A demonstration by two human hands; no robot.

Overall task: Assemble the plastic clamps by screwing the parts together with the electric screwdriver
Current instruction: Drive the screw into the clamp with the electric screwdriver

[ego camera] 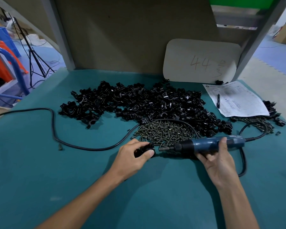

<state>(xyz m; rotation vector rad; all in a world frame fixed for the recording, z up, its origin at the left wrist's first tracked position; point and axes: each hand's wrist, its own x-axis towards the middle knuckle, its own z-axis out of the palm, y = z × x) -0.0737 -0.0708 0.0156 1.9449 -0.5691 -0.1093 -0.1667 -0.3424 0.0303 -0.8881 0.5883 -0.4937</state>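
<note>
1. The left hand [133,154] grips a black clamp [144,149] on the green table [40,162].
2. The right hand [218,161] holds the blue screwdriver [210,144] with fingers curled round it. The screwdriver lies sideways, its tip pointing left at the clamp, very near it.
3. A pile of screws [165,131] sits just behind the hands.
4. A big heap of black parts [147,103] lies behind the screws.
5. A black cord [53,126] runs across the table on the left.
6. A paper [238,100] with a pen [218,100] on it lies far right.
</note>
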